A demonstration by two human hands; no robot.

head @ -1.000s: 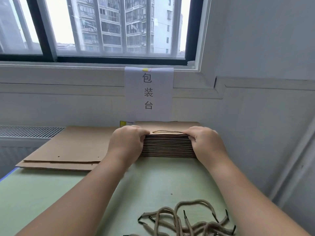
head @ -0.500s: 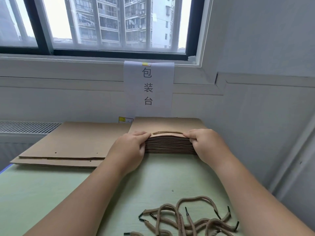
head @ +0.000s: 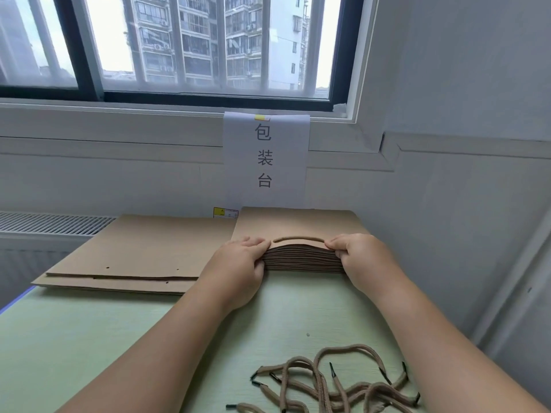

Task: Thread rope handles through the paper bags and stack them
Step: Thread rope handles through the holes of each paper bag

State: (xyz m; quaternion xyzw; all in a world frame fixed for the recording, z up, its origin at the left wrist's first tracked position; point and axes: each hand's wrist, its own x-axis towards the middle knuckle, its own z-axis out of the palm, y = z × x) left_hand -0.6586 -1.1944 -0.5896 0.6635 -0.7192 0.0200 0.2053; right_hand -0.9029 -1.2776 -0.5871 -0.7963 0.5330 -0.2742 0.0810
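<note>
Together, left hand (head: 238, 272) and right hand (head: 362, 263) pinch the near corners of the stack of paper bags (head: 301, 260) at the far edge of the green table (head: 89, 338); loose rope handles (head: 334, 380) lie nearer.

The bags (head: 298, 225) are plain brown, and the near ropes (head: 322, 380) are tan with black tips. The table (head: 89, 338) is pale green. The far sign (head: 265, 156) is white with dark grey characters, under a black window frame (head: 208, 98).
</note>
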